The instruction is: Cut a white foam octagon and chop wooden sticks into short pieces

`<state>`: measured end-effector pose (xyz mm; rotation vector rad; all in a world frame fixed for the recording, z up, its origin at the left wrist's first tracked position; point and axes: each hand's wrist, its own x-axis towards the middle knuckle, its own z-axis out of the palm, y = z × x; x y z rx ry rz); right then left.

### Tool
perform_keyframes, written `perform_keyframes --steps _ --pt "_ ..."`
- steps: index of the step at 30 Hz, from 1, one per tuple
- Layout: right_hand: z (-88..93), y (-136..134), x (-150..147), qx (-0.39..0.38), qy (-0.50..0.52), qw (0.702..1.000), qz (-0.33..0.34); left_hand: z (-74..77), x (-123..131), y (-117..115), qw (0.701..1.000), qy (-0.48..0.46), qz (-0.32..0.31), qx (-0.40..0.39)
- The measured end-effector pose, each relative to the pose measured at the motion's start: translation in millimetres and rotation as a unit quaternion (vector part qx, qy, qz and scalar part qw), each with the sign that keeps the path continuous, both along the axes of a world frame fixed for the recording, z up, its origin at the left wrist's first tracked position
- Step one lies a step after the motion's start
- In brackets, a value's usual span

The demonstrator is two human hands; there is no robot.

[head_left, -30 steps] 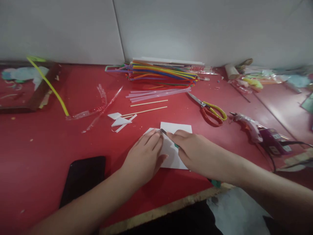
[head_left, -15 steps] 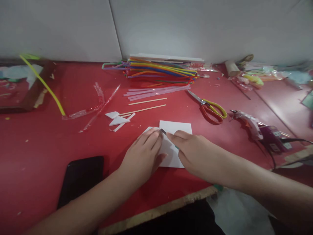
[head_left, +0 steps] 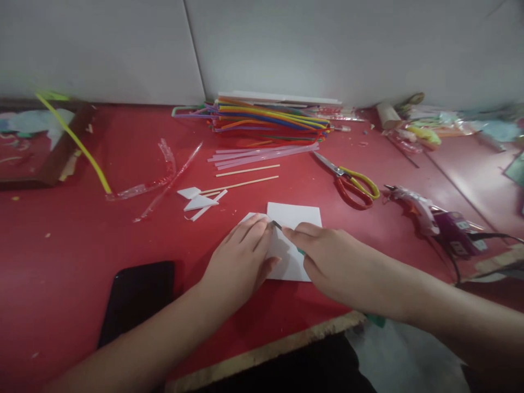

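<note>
A white sheet [head_left: 295,217] lies on the red table [head_left: 82,240] near its front edge. My left hand [head_left: 241,261] rests flat on the sheet's left part, fingers stretched out and pressing it down. My right hand [head_left: 327,259] is closed round a thin green-handled knife [head_left: 277,225]; its grey blade tip touches the sheet just beside my left fingertips. Most of the handle is hidden under my right hand.
A black phone [head_left: 137,297] lies left of my left arm. Red-and-yellow scissors [head_left: 352,183] and a glue gun [head_left: 426,210] with its cord sit to the right. Coloured straws [head_left: 270,123], two wooden sticks [head_left: 245,177] and white offcuts [head_left: 196,199] lie behind the sheet.
The blade tip has slid a little down and to the right along the sheet. My left hand stays pressed in place.
</note>
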<state>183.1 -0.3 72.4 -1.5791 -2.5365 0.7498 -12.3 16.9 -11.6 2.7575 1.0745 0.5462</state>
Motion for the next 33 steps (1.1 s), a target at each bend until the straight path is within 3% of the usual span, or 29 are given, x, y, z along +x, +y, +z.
perform_keyframes --steps 12,24,33 --pt "0.7 -5.5 5.2 -0.009 0.003 1.0 0.014 3.1 0.8 -0.6 1.0 0.001 -0.002 -0.018" --pt "4.5 -3.9 5.7 0.028 -0.038 0.998 0.049 5.9 2.9 -4.4 0.999 0.033 0.023 -0.015" --pt "10.5 -11.5 15.1 0.024 0.051 0.995 -0.078 16.5 7.0 -3.5 0.994 0.101 0.042 -0.002"
